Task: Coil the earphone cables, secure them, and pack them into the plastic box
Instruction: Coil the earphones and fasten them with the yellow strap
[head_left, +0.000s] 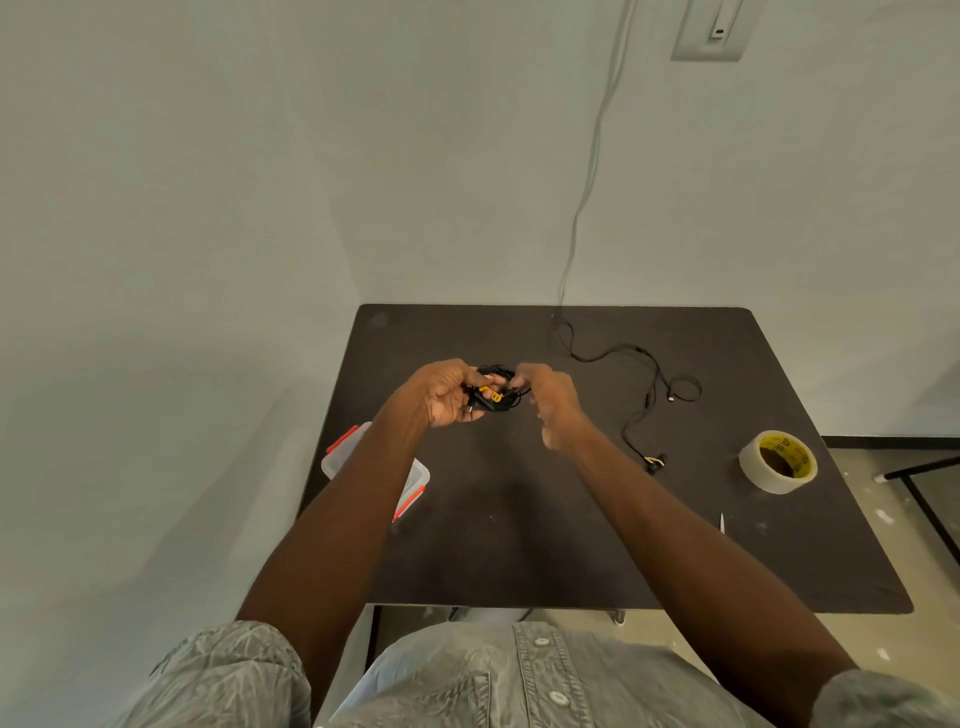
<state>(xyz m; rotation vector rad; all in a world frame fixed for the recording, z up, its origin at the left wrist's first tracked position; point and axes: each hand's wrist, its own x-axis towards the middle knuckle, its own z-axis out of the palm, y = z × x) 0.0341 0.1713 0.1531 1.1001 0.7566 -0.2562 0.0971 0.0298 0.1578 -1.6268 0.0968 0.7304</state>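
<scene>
Nearest, on the counter (519, 545) at left: plastic box (415, 475), partly hidden under the left forearm. Above mid-counter: left hand (447, 397) clenched on black coiled cable (496, 374), right hand (550, 402) pinching a yellow tie (491, 396) at the bundle; securing step, probably; next, cinching tight. Farther right: second earphone cable (641, 395) loose, uncoiled; tape roll (777, 460) beside.

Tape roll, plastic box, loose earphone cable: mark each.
tape roll (777, 461), head view, yellow inner core
plastic box (418, 475), head view, clear right wall
loose earphone cable (613, 354), head view, bend on table
</scene>
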